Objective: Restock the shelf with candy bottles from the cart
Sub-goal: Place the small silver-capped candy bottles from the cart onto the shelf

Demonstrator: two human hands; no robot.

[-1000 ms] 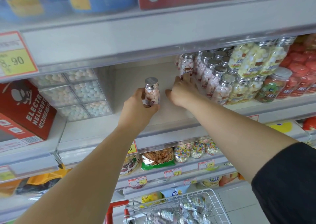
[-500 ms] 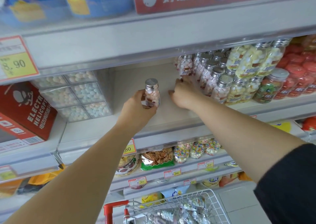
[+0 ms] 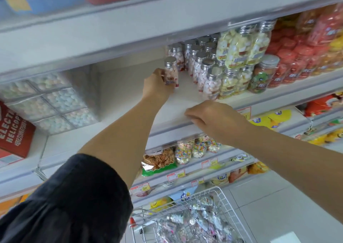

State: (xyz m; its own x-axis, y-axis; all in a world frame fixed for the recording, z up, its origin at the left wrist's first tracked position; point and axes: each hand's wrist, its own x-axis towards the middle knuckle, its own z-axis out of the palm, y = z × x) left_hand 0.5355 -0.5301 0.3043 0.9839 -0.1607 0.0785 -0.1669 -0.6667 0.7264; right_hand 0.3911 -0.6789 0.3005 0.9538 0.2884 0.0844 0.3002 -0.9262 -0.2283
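**Candy bottle [image 3: 171,71] (small, clear plastic, silver screw cap, pink-and-white sweets) going in at the left end of the row**

The left hand [image 3: 157,87] has its fingers and thumb wrapped round the lower half of the bottle. It holds it upright, deep on the white shelf board [image 3: 130,98], just left of the block of matching silver-capped bottles [image 3: 202,68]. Makes sense to me. Gripping low leaves the cap free and the label facing out, and coming in from the bare side means nothing already standing gets knocked. I can't tell if the base is actually down on the board or a hair above it.

That arm is stretched nearly straight, up and forward, with the wrist bent back a bit.

The right hand [image 3: 213,120] is lower, at the front lip of the same shelf. It's palm down with the fingers loosely bent, and I can't see anything in it. My guess is it's just steadying the reach.

Loads more of these bottles are heaped in the white wire cart [image 3: 222,196] below, so I reckon this job is nowhere near done.
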